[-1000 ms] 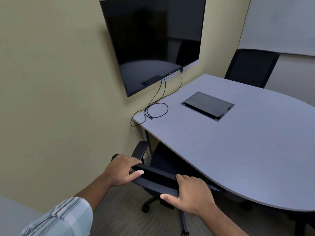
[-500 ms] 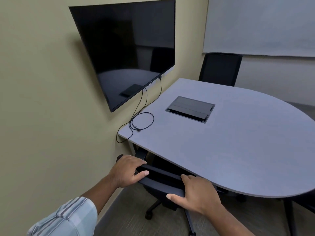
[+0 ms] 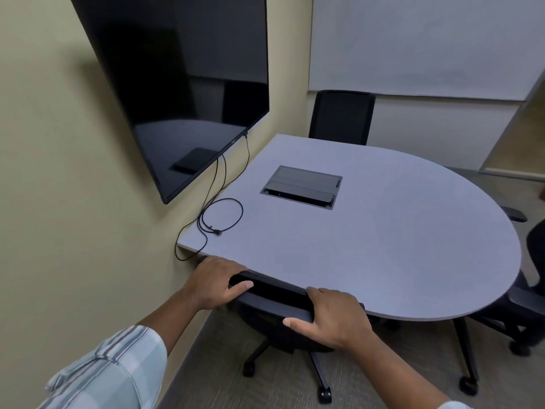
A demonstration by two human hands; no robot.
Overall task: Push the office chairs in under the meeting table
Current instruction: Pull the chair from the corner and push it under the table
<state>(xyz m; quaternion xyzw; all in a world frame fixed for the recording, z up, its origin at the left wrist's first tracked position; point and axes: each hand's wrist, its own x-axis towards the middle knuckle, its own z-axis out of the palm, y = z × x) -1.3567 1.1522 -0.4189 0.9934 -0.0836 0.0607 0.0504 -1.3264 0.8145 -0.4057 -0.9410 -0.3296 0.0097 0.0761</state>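
Both hands gripped the top edge of the near chair (image 3: 277, 305): left hand (image 3: 213, 283) and right hand (image 3: 333, 318) curled over its backrest. The backrest touched the worktop (image 3: 368, 246) edge, its seat hidden below, so this chair looked home. Next call: let go and turn to the right chair (image 3: 528, 302), which stood partly out.

Wall-mounted screen (image 3: 188, 93), carpeted floor (image 3: 289, 388)

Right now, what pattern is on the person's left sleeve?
Pale blue-and-white plaid with grey stripes on the left sleeve, head view.
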